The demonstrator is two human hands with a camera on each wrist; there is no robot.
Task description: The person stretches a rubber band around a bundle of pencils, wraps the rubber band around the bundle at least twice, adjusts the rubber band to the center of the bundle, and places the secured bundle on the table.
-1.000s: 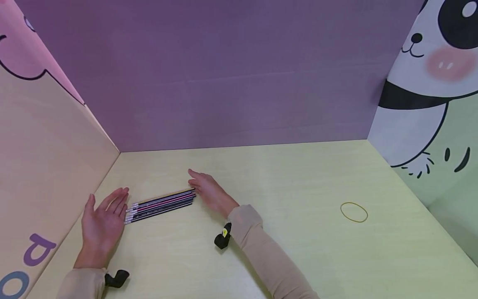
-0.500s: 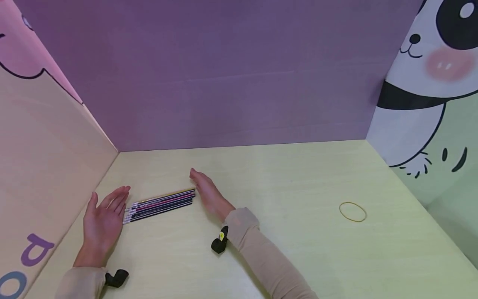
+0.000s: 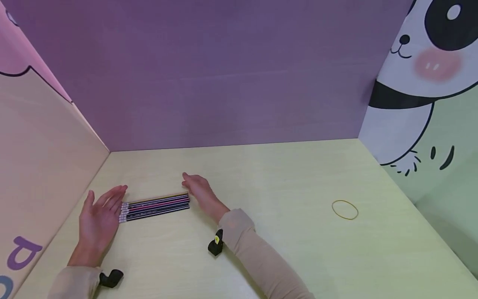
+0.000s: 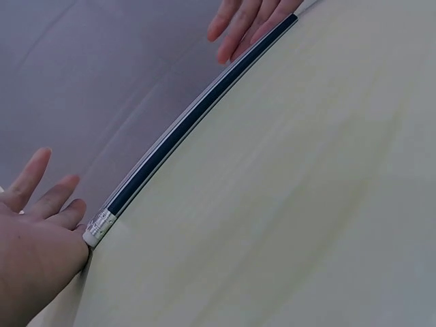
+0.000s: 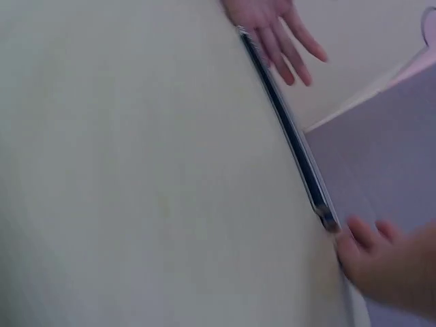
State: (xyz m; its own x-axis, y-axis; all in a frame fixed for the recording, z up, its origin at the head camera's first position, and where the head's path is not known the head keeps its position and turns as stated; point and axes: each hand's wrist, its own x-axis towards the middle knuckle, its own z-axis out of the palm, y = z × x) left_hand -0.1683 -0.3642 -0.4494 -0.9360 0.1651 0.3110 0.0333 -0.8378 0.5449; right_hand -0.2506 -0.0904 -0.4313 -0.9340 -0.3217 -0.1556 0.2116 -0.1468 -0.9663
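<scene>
Several dark striped pencils (image 3: 157,207), one with a yellowish edge along the back, lie side by side on the table. Their white eraser ends point left. At those ends stands my left hand (image 3: 98,224), palm turned inward and fingers straight, its edge right at the erasers in the left wrist view. Against the opposite ends rests my right hand (image 3: 203,195), fingers relaxed, touching without gripping. The right wrist view has this hand (image 5: 385,266) at the near tips of the pencil row (image 5: 289,129); the front pencil (image 4: 184,133) hides most others in the left wrist view.
A yellow rubber band (image 3: 345,209) lies on the pale table (image 3: 284,182), far to the right. A purple wall (image 3: 224,74) closes off the back. Side walls with cartoon prints stand left and right, the left one (image 3: 48,158) close to my left hand.
The pencils' ends, staggered earlier, now line up more evenly between my hands. My right hand has shifted against their right ends. The whole head view has drifted slightly.
</scene>
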